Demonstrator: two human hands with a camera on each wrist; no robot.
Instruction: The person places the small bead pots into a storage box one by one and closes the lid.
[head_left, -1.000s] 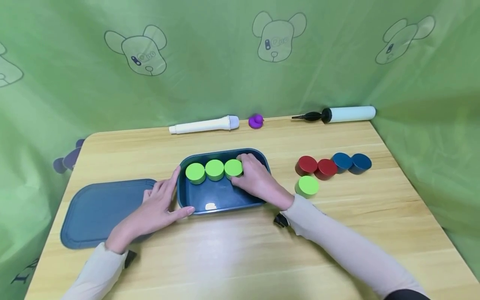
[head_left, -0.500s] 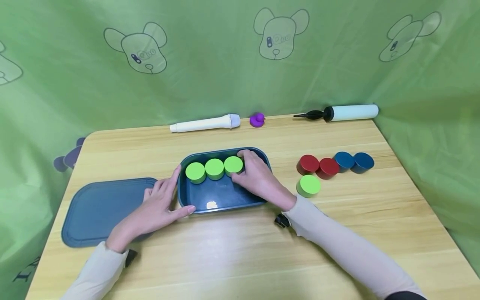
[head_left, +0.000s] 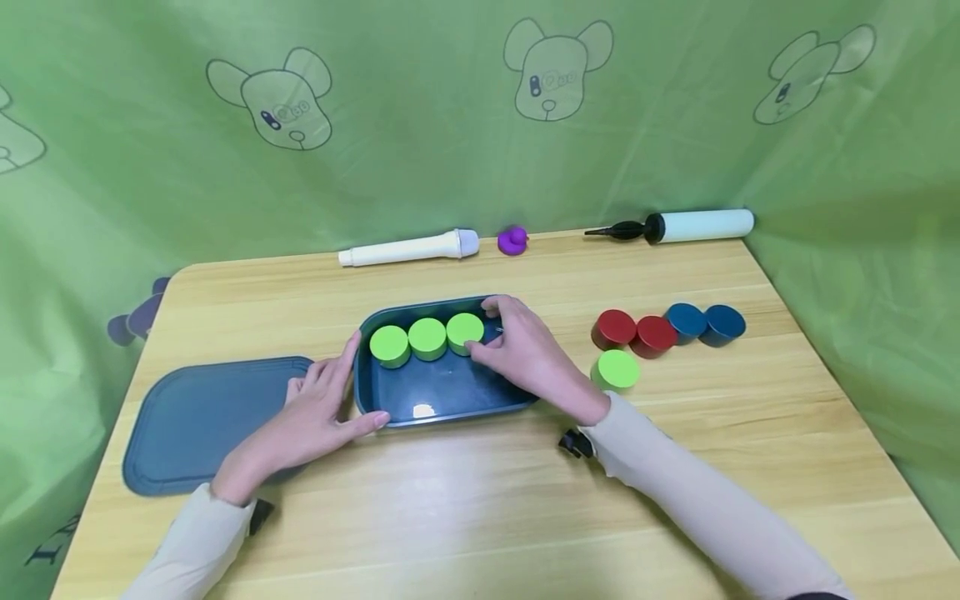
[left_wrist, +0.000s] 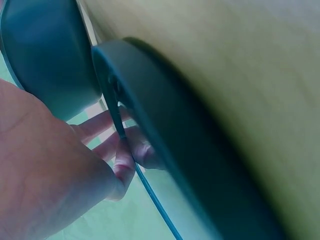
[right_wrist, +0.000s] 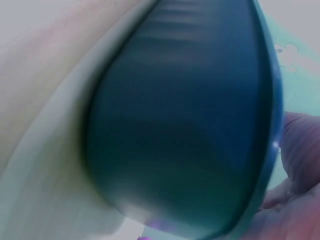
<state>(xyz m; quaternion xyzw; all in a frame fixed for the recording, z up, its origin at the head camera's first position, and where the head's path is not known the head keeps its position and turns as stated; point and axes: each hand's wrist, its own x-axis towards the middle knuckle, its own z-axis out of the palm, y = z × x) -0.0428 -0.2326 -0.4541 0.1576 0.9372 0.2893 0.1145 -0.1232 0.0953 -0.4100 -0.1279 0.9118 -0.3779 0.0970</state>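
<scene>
Three green round blocks stand in a row along the back of a dark blue box: left block, middle block, right block. My left hand rests spread against the box's left end, thumb near its front corner. My right hand reaches over the box's right end, thumb and fingers apart beside the right block. That thumb tip overlaps the block's edge; whether it touches, I cannot tell. In the right wrist view the box wall hides most of the hand.
A blue lid lies left of the box. On the right are another green block, two red blocks and two blue blocks. Along the back lie a white microphone, a purple duck and a hand pump.
My right hand has let go of the right green block and drawn slightly right, its fingers spreading. The block stays in the row. My left hand has not moved.
</scene>
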